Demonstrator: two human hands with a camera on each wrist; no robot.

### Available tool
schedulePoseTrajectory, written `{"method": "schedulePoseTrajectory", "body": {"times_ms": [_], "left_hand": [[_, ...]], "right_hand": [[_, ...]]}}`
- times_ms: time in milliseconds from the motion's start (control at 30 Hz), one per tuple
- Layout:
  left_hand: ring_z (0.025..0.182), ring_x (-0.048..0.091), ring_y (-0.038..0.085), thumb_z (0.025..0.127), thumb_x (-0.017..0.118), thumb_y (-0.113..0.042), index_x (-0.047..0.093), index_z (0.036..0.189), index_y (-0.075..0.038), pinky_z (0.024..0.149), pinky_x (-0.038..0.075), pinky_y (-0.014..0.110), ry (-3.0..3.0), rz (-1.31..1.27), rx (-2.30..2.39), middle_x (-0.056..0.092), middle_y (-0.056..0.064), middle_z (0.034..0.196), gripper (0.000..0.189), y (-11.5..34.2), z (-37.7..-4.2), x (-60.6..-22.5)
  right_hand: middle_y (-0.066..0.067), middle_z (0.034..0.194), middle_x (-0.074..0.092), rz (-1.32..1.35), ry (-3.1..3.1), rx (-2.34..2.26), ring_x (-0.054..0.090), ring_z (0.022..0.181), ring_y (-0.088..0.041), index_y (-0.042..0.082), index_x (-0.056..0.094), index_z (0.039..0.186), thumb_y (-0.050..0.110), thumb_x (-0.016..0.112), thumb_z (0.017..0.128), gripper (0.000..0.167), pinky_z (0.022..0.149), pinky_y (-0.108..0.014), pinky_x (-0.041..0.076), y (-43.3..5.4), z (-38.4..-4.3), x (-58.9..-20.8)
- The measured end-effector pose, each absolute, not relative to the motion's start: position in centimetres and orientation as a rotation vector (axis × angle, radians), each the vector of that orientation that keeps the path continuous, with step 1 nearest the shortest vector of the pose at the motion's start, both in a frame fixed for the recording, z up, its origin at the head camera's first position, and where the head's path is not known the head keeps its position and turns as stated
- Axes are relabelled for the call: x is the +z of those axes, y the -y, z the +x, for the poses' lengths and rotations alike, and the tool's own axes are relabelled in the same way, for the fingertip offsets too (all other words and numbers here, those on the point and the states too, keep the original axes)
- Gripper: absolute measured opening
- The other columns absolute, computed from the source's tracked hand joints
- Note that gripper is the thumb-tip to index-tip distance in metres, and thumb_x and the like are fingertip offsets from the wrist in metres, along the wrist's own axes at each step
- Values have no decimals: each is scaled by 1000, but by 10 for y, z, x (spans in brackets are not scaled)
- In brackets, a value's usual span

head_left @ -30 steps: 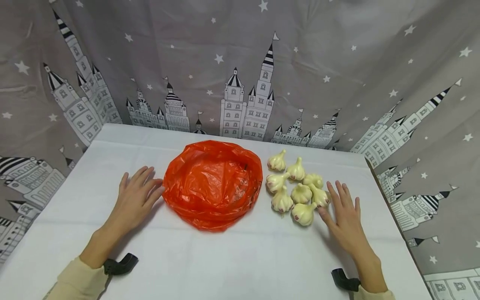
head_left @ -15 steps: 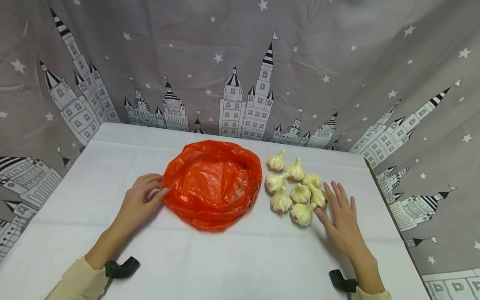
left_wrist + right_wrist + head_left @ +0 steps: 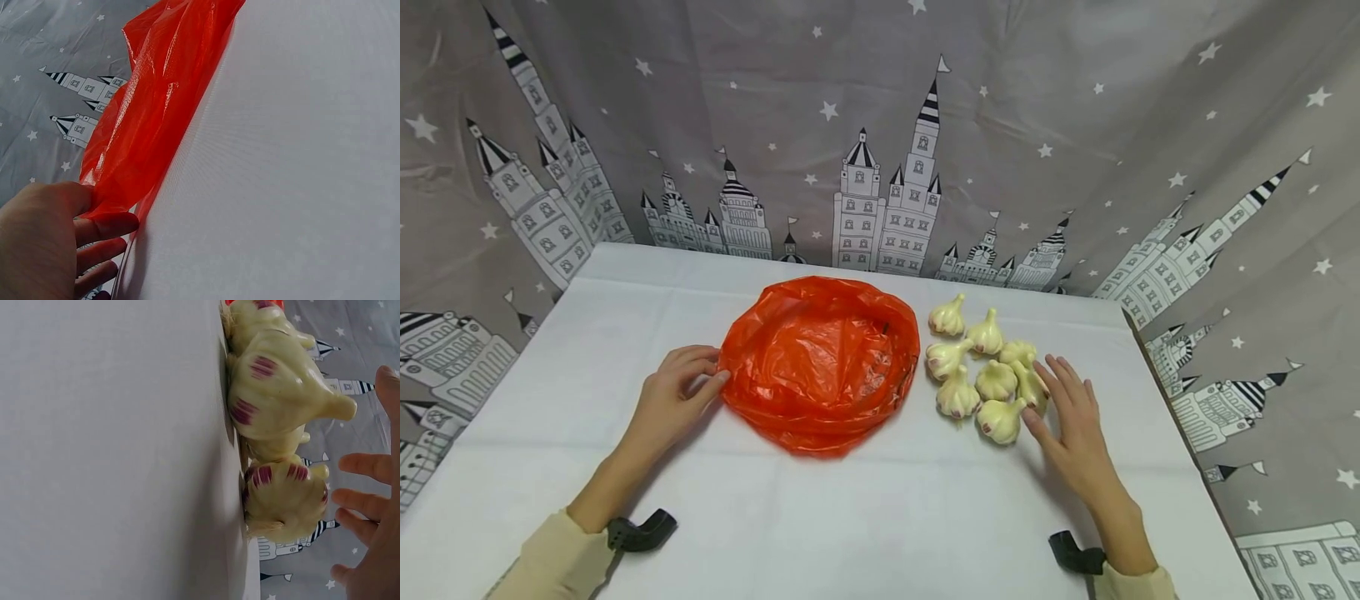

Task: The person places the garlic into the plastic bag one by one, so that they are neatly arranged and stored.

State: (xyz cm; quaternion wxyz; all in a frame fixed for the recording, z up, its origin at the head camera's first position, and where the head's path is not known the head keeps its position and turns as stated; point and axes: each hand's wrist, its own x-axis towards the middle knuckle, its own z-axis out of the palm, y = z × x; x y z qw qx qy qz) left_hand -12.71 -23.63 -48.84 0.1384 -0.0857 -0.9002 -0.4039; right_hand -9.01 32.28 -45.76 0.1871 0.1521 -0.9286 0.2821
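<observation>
Red and crinkled: gripping the left edge of the plastic bag point(image 3: 820, 429), on the white table point(image 3: 850, 525), between thumb and fingers of the left hand point(image 3: 666, 402). Spreading the loose fingers of the right hand point(image 3: 1075, 442), grasping nothing, just right of the garlic point(image 3: 997, 382); not being able to tell touching from a narrow gap. Finding the garlic between bag and right hand, much nearer to the right hand than to the left. Seeing the nearest bulb point(image 3: 1034, 392) pointing its neck away from the right hand.
</observation>
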Motion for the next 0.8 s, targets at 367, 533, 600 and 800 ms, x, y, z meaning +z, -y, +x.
{"method": "schedulePoseTrajectory", "body": {"times_ms": [367,533,600,800], "left_hand": [[130,55,36,100,74,-20,76,93,-7,93,28,-5,2589,-245,-1164,69,17,130,15,237,-127,-489],[128,56,36,99,75,-17,76,93,-6,94,28,-5,2575,-255,-1159,70,17,128,13,238,-127,-488],[128,57,36,98,75,-17,76,93,-5,94,28,-6,2572,-256,-1157,70,17,127,13,238,-127,-488],[127,57,35,99,75,-18,76,94,-5,94,27,-5,2576,-254,-1156,70,17,126,14,237,-127,-488]], "right_hand": [[-19,154,55,536,2489,892,38,154,-38,8,74,122,3,80,88,34,124,-29,25,-313,-90,-462],[-22,149,59,573,2446,914,42,150,-41,5,78,109,-3,83,83,27,126,-24,24,-310,-92,-466],[-23,146,61,581,2438,940,43,149,-42,4,78,107,-4,83,83,26,126,-24,25,-309,-92,-466],[-22,138,67,596,2420,988,47,144,-45,4,78,107,-4,83,83,25,126,-27,27,-306,-92,-466]]}}
